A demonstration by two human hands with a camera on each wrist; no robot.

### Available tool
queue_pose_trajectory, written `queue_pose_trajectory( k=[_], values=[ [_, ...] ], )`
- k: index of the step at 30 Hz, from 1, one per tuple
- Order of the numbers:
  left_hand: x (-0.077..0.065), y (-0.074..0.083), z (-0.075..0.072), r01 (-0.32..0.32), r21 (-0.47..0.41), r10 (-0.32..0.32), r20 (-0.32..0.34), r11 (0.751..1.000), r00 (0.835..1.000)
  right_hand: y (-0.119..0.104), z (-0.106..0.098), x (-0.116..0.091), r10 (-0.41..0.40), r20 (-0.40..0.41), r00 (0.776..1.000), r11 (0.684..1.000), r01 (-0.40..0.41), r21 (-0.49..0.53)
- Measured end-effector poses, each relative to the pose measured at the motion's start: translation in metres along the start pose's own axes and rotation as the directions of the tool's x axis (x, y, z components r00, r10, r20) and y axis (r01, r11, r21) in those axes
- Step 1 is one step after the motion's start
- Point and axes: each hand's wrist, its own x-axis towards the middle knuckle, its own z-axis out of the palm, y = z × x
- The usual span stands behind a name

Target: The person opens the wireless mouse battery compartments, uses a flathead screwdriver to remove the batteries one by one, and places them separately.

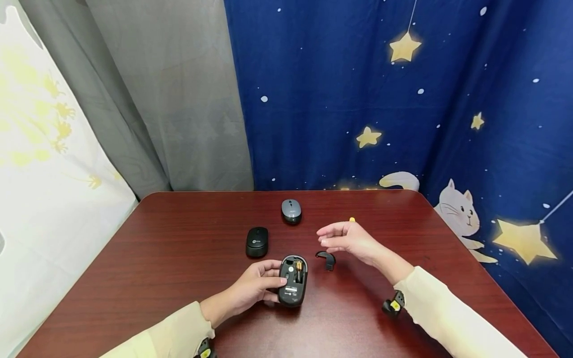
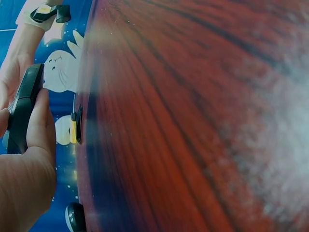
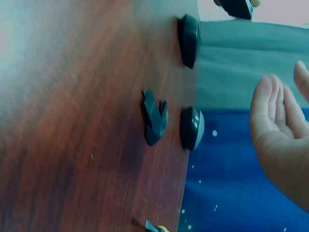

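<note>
My left hand (image 1: 254, 284) grips a black computer mouse (image 1: 293, 293) turned underside up, thumb on its base and fingers along its side. Its battery compartment is uncovered, and a gold-and-black battery (image 1: 299, 271) shows inside. In the left wrist view the same mouse (image 2: 24, 106) appears edge-on, raised in the hand. My right hand (image 1: 351, 240) is empty, fingers loosely extended and held above the table. Just below its fingertips in the head view, a curved black battery cover (image 1: 330, 259) lies on the table; the right wrist view shows this cover (image 3: 153, 118) apart from the hand.
A black mouse (image 1: 257, 242) sits on the table beyond my left hand, with a grey-and-black mouse (image 1: 291, 211) farther back. A small yellow-tipped object (image 1: 352, 219) is mostly hidden behind my right hand. Curtains (image 1: 322, 124) hang behind the reddish-brown table (image 1: 192, 233).
</note>
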Motion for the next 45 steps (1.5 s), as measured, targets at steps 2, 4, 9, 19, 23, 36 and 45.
queue_pose_trajectory(
  k=[2, 4, 9, 19, 23, 36, 45],
  values=[
    [0.0, 0.0, 0.001, 0.003, -0.003, -0.003, 0.002, 1.0, 1.0, 0.001, 0.006, -0.002, -0.048, 0.054, 0.997, 0.998, 0.05, -0.038],
    [0.0, 0.0, 0.001, 0.005, -0.004, -0.005, 0.004, 1.0, 1.0, 0.001, 0.011, -0.002, -0.096, 0.113, 0.989, 0.992, 0.104, -0.069],
    [0.001, -0.001, 0.002, 0.007, -0.008, -0.007, 0.014, 1.0, 1.0, 0.004, 0.021, 0.0, -0.165, 0.258, 0.952, 0.976, 0.196, -0.096],
    [0.003, -0.004, 0.003, 0.021, 0.001, -0.021, 0.028, 1.0, 0.999, 0.006, 0.027, 0.006, -0.149, 0.385, 0.911, 0.968, 0.213, -0.13],
    [0.002, -0.003, 0.004, 0.024, 0.015, -0.024, 0.037, 1.0, 0.999, 0.008, 0.03, 0.008, -0.138, 0.401, 0.906, 0.964, 0.216, -0.156],
    [0.002, -0.006, 0.003, 0.053, 0.026, -0.054, 0.034, 0.998, 0.998, 0.01, 0.035, 0.011, -0.179, 0.446, 0.877, 0.937, 0.29, -0.194],
    [0.002, -0.007, 0.001, 0.058, 0.029, -0.059, 0.031, 0.998, 0.998, 0.01, 0.035, 0.013, -0.17, 0.461, 0.871, 0.916, 0.312, -0.251]
  ],
)
